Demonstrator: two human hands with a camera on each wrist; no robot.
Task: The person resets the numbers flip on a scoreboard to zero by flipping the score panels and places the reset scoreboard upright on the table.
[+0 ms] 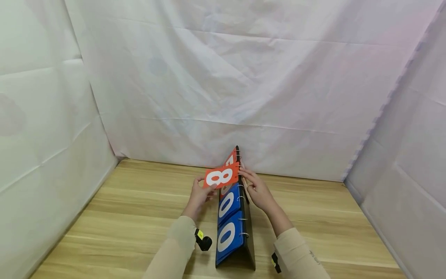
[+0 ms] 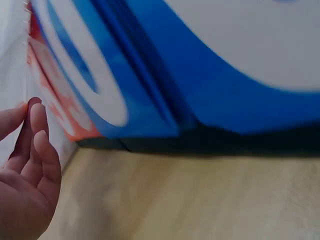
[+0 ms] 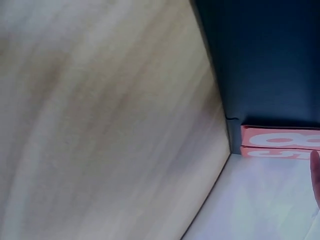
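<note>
The left hand point(image 1: 199, 195) pinches the free edge of an orange number card point(image 1: 221, 177) showing a white 8, holding it lifted roughly level, part-way through its swing on the rings. In the left wrist view the fingers point(image 2: 35, 145) are only lightly bent, their tips at the card's orange edge. The right hand point(image 1: 256, 190) is on the other side of the scoreboard's ridge, fingertips at the top by the binding rings; whether it grips the frame or only steadies it with straight fingers I cannot tell. The right wrist view shows just one fingertip point(image 3: 315, 172) beside a stack of orange cards point(image 3: 280, 142) hanging down the black back panel point(image 3: 265, 60).

The card belongs to a tabletop flip scoreboard point(image 1: 234, 217) — a black tent-shaped stand set end-on, running from near the person toward the far wall. Behind the lifted 8, at the far end, another orange card point(image 1: 231, 158) stands up, its digit not readable. Nearer the person, two blue cards point(image 1: 228, 224) each show a white 0.

As a judgement: the flip of this orange digit is about half done — the card is off the face but not yet laid over the ridge. The orange cards already hanging on the back suggest several have gone over; the blue side looks untouched at zero.

The stand sits on a light wooden tabletop point(image 1: 122, 205), near its middle, enclosed by white cloth point(image 1: 244, 77) on the left, far and right sides. Both forearms wear beige sleeves point(image 1: 174, 248).
</note>
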